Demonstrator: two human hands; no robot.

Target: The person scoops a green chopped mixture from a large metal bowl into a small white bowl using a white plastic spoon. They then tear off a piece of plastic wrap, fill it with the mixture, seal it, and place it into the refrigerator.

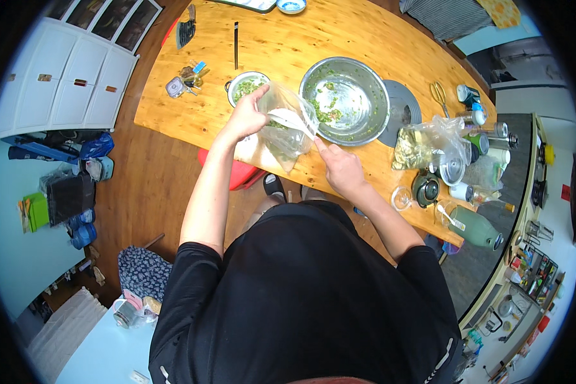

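Note:
My left hand (247, 114) grips the rim of a clear plastic bag (288, 144), which hangs by the table's front edge with some green filling low inside it. In my right hand (340, 168) is the handle of a white spoon (293, 120). The spoon's bowl end reaches into the bag's mouth, near my left fingers. Just right of the bag stands a large steel basin (372, 127), with chopped green mixture (325, 111) smeared on its wall and bottom. A small white pot (232, 96) of chopped greens (246, 88) sits behind my left hand, which partly covers it.
A cleaver (186, 32) and a dark pair of chopsticks (236, 45) lie at the back left of the wooden table (269, 38). Keys (191, 89) lie nearer. To the right are scissors (439, 97), a bag of dried food (415, 146), a teapot (426, 188) and a green flask (475, 228).

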